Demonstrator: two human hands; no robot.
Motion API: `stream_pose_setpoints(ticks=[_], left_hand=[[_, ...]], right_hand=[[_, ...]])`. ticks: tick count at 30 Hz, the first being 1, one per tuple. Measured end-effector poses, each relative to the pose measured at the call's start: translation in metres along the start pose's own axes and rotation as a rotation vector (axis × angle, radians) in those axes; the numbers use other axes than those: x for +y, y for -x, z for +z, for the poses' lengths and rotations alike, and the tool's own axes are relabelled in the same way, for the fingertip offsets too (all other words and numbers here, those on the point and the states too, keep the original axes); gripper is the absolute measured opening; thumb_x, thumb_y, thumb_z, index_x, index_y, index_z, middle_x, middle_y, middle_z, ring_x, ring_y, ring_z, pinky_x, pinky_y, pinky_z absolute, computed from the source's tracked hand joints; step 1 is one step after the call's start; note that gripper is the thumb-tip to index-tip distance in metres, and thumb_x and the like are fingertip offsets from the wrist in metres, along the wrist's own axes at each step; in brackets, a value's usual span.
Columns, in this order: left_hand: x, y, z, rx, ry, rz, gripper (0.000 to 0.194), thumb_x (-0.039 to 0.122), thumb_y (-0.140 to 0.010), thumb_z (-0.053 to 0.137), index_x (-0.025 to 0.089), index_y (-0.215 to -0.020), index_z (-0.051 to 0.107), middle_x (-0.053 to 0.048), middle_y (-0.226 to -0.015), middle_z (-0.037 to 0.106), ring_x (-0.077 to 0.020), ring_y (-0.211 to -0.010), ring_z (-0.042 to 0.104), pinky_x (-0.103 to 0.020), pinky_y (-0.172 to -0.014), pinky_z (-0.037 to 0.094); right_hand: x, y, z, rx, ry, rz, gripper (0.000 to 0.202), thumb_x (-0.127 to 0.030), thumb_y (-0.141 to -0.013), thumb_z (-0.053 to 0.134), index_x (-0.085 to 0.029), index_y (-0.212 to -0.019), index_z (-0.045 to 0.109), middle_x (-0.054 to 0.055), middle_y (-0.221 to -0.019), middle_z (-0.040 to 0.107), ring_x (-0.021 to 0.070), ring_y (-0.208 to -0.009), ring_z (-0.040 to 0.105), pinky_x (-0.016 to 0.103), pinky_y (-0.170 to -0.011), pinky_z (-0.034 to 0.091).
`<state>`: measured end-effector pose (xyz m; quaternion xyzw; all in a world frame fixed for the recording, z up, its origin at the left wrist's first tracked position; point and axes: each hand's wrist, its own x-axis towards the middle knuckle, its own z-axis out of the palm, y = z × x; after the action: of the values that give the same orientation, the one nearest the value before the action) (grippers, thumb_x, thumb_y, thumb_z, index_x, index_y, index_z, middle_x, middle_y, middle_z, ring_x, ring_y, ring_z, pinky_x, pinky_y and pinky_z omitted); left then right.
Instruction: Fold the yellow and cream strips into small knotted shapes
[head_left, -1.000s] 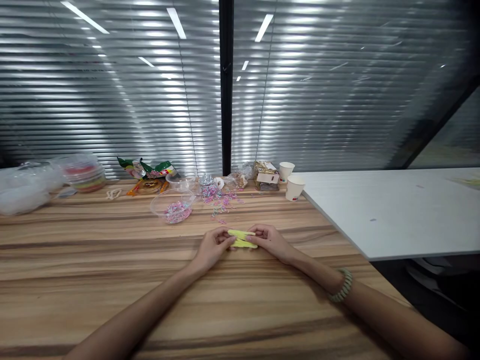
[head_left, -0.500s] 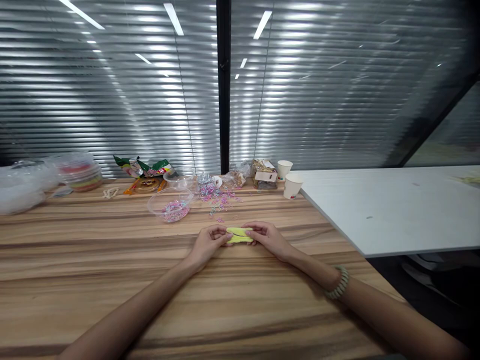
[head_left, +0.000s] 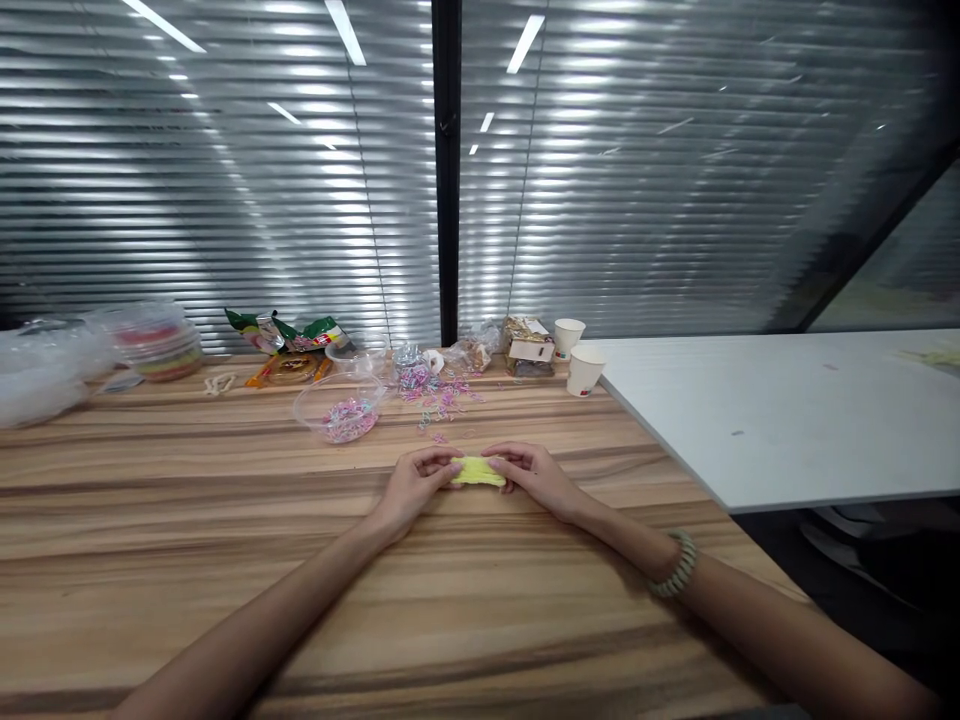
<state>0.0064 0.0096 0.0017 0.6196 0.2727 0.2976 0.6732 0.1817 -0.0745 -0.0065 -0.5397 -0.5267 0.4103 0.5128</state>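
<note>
A small yellow piece (head_left: 478, 471), soft-looking and roughly rectangular, is stretched between my two hands above the wooden table (head_left: 420, 620). My left hand (head_left: 414, 487) pinches its left end between thumb and fingers. Its right end is gripped by my right hand (head_left: 541, 482), thumb on top. The fingers behind the piece are partly hidden. Beyond my hands lie scattered small pink, purple and blue bits (head_left: 442, 400).
A clear bowl (head_left: 307, 412) with pink bits stands ahead left. Snack packets (head_left: 319, 335), a small box (head_left: 531, 348) and paper cups (head_left: 585, 371) line the back. Stacked containers (head_left: 157, 345) stand far left. A white table (head_left: 810, 420) adjoins at right.
The dark slit across the middle of the yellow piece has closed, and its surface now looks continuous. Both hands have stayed nearly in place.
</note>
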Motion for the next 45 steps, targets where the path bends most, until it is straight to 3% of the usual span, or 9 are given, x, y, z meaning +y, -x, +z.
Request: stream_pose_setpoints(ticks=[3, 8, 16, 23, 36, 45], left_hand=[[-0.002, -0.001, -0.001, 0.037, 0.018, 0.019, 0.031, 0.030, -0.061, 0.070, 0.013, -0.086, 0.063, -0.004, -0.077, 0.065, -0.0139, -0.070, 0.059, -0.027, -0.067, 0.051], [-0.004, -0.002, -0.002, 0.081, 0.008, 0.018, 0.032, 0.029, -0.061, 0.070, 0.012, -0.086, 0.063, -0.003, -0.076, 0.064, -0.0126, -0.068, 0.059, -0.025, -0.066, 0.051], [0.002, 0.000, 0.000, 0.078, 0.096, -0.069, 0.034, 0.029, -0.059, 0.071, 0.012, -0.088, 0.064, -0.006, -0.094, 0.064, -0.0174, -0.083, 0.060, -0.030, -0.072, 0.053], [0.002, 0.000, -0.004, 0.011, -0.001, -0.071, 0.042, 0.027, -0.059, 0.071, 0.013, -0.098, 0.062, -0.006, -0.088, 0.067, -0.0170, -0.085, 0.060, -0.032, -0.085, 0.044], [-0.001, -0.001, -0.006, 0.018, -0.065, -0.031, 0.044, 0.027, -0.059, 0.071, 0.013, -0.099, 0.062, -0.009, -0.098, 0.065, -0.0193, -0.090, 0.059, -0.033, -0.086, 0.043], [-0.001, -0.001, -0.005, 0.007, -0.100, -0.036, 0.044, 0.027, -0.058, 0.072, 0.013, -0.098, 0.062, -0.007, -0.088, 0.065, -0.0171, -0.083, 0.059, -0.028, -0.079, 0.045]], right_hand=[[-0.002, 0.001, 0.000, -0.014, -0.063, -0.022, 0.043, -0.036, -0.068, 0.064, -0.013, -0.103, 0.056, 0.001, -0.068, 0.059, 0.0107, -0.056, 0.056, 0.025, -0.057, 0.048], [0.002, 0.001, -0.001, -0.042, -0.098, -0.038, 0.052, -0.030, -0.060, 0.071, -0.014, -0.107, 0.054, 0.005, -0.085, 0.061, 0.0141, -0.073, 0.060, 0.028, -0.069, 0.048], [0.007, -0.001, -0.002, 0.002, -0.107, -0.023, 0.046, -0.030, -0.061, 0.070, -0.012, -0.101, 0.055, 0.005, -0.074, 0.065, 0.0139, -0.064, 0.061, 0.029, -0.065, 0.048], [0.007, -0.002, -0.003, 0.043, -0.093, -0.023, 0.037, -0.030, -0.061, 0.069, -0.011, -0.091, 0.058, 0.006, -0.075, 0.065, 0.0148, -0.064, 0.061, 0.030, -0.064, 0.049], [0.011, -0.003, -0.004, 0.004, -0.104, -0.060, 0.050, -0.028, -0.060, 0.071, -0.015, -0.105, 0.056, 0.006, -0.088, 0.063, 0.0164, -0.078, 0.061, 0.032, -0.074, 0.048], [0.011, -0.003, -0.005, 0.027, -0.051, -0.050, 0.042, -0.031, -0.058, 0.072, -0.014, -0.094, 0.059, 0.007, -0.086, 0.064, 0.0176, -0.077, 0.061, 0.034, -0.076, 0.048]])
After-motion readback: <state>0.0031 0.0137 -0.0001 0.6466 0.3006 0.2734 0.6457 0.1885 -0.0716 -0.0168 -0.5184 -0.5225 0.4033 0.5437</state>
